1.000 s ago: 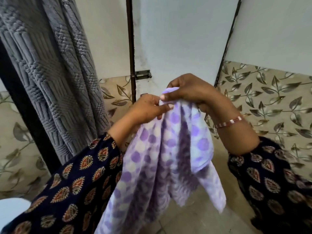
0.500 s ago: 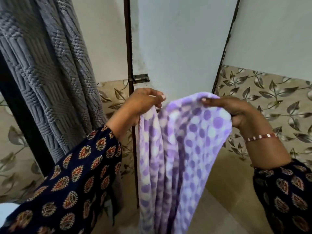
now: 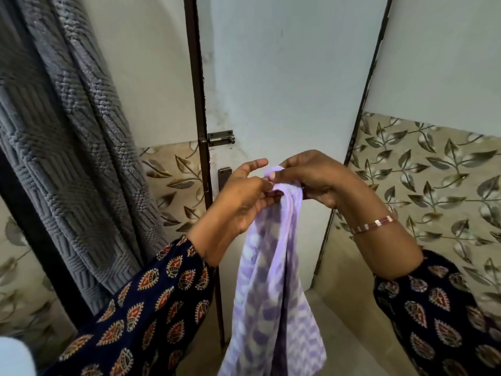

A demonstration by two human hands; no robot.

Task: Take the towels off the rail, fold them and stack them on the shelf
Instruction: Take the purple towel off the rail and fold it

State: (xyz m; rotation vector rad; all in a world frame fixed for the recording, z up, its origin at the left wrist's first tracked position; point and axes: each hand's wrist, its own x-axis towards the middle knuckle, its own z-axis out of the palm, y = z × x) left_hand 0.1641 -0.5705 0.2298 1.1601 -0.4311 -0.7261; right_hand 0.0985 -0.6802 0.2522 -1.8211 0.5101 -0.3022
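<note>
Lilac spotted towel [image 3: 273, 289] hung lengthwise straight down, its gathered top edge pinched between left hand [image 3: 238, 202] and right hand [image 3: 317, 180], which met touching at chest height.

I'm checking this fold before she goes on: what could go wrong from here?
Both hands, left hand and right hand, pinch only the top of the purple dotted towel; a loose grip could let it drop. It hangs bunched, so the fold may come out uneven. The grey towel hangs beside her left sleeve and could snag.
</note>
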